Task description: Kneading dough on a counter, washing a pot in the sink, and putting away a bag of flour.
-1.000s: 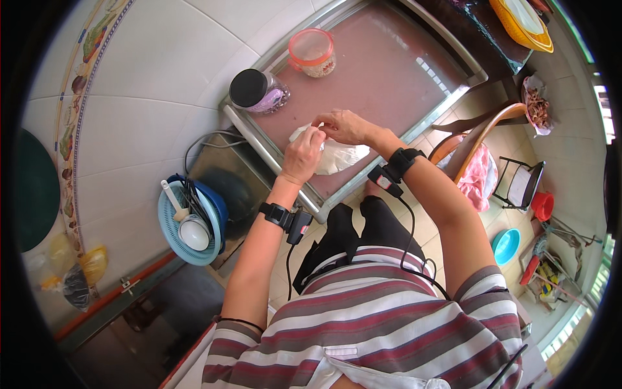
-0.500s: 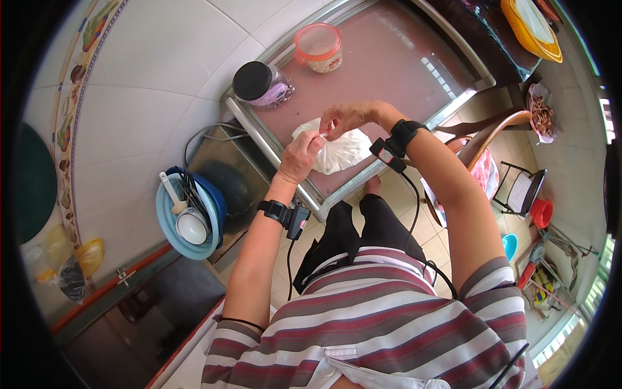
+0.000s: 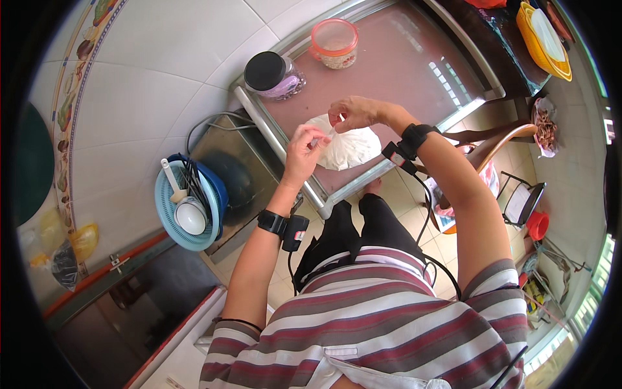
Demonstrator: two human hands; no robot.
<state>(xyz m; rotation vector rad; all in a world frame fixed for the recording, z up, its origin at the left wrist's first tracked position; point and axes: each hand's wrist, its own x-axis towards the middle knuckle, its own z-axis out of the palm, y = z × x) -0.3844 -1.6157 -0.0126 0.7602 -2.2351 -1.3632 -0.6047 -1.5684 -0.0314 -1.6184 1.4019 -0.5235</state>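
Note:
A clear plastic bag filled with something white [image 3: 351, 150] rests on the near part of the tray-like tabletop [image 3: 402, 84]. Its gathered neck points up between my hands. My left hand [image 3: 302, 152] is closed in a pinch at the left side of the neck. On the other side, my right hand [image 3: 356, 113] pinches thumb against forefinger at the neck too. The thin film between the fingers is hard to make out. Beyond the bag stand a black-lidded jar [image 3: 277, 79] with dark contents and a clear tub with a red rim [image 3: 335, 44].
Metal edging [image 3: 304, 172] frames the tabletop. At left, a light-blue basket [image 3: 170, 223] holds a white bowl [image 3: 190, 217], a ladle and dark utensils. A yellow basket [image 3: 541, 42] lies at the far right. A wooden chair [image 3: 499, 146] stands at right, by a red bucket [image 3: 537, 225].
My hands have drawn slightly apart at the bag's neck. The whole view has shifted a little, so the table and jars appear further right.

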